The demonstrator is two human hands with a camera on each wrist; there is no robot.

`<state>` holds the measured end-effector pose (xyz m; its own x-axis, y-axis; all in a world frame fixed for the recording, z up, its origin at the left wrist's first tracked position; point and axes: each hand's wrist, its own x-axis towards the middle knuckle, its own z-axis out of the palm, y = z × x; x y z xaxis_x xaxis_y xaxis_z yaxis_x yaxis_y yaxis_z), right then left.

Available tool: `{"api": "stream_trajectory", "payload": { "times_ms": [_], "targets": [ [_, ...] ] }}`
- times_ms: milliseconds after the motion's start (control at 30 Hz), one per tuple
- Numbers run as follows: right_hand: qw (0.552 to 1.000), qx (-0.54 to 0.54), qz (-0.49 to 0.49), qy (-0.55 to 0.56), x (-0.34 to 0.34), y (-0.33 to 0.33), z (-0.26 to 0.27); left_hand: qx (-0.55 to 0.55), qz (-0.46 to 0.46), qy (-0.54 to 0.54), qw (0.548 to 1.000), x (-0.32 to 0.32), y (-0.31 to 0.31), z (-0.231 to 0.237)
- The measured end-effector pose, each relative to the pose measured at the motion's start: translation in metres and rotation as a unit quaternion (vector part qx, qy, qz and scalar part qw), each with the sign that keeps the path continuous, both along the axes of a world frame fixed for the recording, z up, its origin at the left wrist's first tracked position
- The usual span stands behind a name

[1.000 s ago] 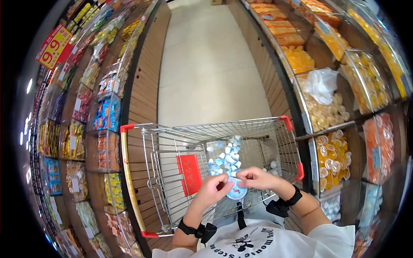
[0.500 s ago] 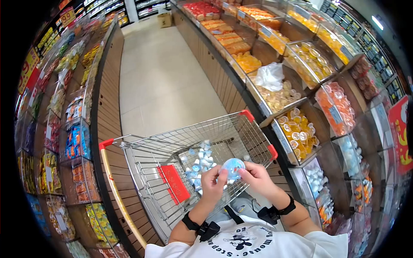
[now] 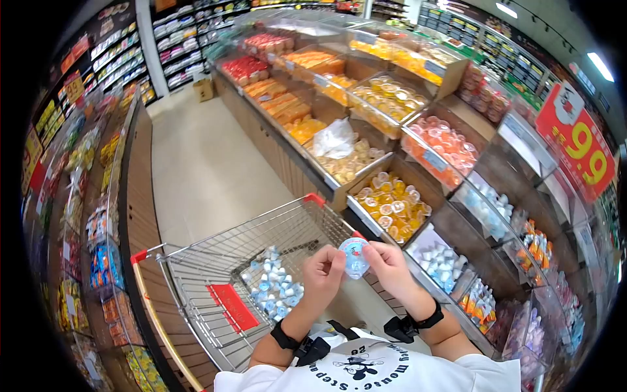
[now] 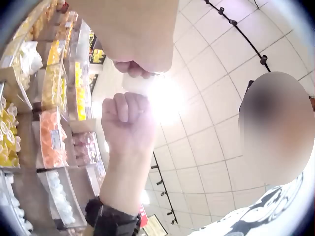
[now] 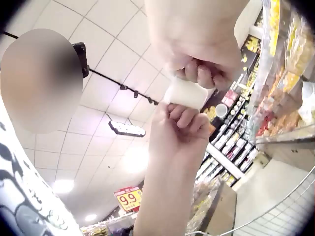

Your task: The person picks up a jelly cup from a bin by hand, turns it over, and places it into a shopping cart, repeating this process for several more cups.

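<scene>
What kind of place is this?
Looks like a supermarket or bulk snack store, probably the loose-goods aisle: a wire shopping cart, display bins full of small yellow cups, and a large red "9.9" sign, apparently a price.

The bare left hand [image 4: 142, 51] curls near the bare, curled right hand [image 4: 129, 120]. A black wristband [image 4: 110, 216] circles the right forearm [image 4: 125, 179].
</scene>
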<state>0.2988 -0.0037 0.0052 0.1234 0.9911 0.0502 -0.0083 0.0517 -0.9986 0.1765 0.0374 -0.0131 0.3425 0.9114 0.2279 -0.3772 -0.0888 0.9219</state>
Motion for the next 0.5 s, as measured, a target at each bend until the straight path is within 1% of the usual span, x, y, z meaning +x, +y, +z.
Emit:
{"api": "stream_trajectory", "payload": {
  "times_ms": [33, 67, 100, 133, 167, 200, 233, 300, 333, 433, 467, 500],
  "targets": [
    [0.999, -0.002, -0.007, 0.035, 0.014, -0.011, 0.011, -0.006, -0.028, -0.008, 1.0, 0.014, -0.008, 0.004],
    [0.999, -0.006, 0.002, 0.04, 0.031, -0.02, 0.017, -0.007, -0.083, 0.002, 0.997, 0.023, -0.016, 0.01],
    [0.999, -0.011, 0.011, 0.046, 0.048, -0.029, 0.022, -0.002, -0.115, -0.014, 0.993, 0.035, -0.024, 0.016],
    [0.999, 0.021, 0.016, 0.028, 0.059, -0.039, 0.032, 0.002, -0.147, -0.029, 0.989, 0.047, -0.033, 0.023],
    [0.999, -0.016, 0.038, -0.005, 0.078, -0.05, 0.034, 0.004, -0.179, -0.044, 0.983, 0.06, -0.042, 0.027],
    [0.999, 0.0, 0.046, -0.013, 0.09, -0.059, 0.038, 0.022, -0.176, -0.057, 0.982, 0.073, -0.051, 0.028],
    [0.998, 0.016, 0.055, -0.022, 0.102, -0.07, 0.042, 0.019, -0.192, -0.069, 0.979, 0.085, -0.06, 0.029],
    [0.997, 0.02, 0.07, -0.015, 0.127, -0.09, 0.047, 0.016, -0.221, -0.09, 0.971, 0.106, -0.078, 0.031],
    [0.997, 0.022, 0.079, -0.012, 0.137, -0.101, 0.048, 0.014, -0.221, -0.082, 0.972, 0.116, -0.087, 0.032],
    [0.993, 0.015, 0.069, 0.09, 0.158, -0.129, 0.045, 0.022, -0.229, -0.055, 0.972, 0.141, -0.114, 0.035],
    [0.994, -0.012, 0.071, 0.086, 0.168, -0.139, 0.047, 0.035, -0.237, -0.043, 0.97, 0.148, -0.122, 0.036],
    [0.993, -0.011, 0.07, 0.097, 0.175, -0.147, 0.045, 0.048, -0.244, -0.033, 0.968, 0.154, -0.128, 0.037]
  ]
}}
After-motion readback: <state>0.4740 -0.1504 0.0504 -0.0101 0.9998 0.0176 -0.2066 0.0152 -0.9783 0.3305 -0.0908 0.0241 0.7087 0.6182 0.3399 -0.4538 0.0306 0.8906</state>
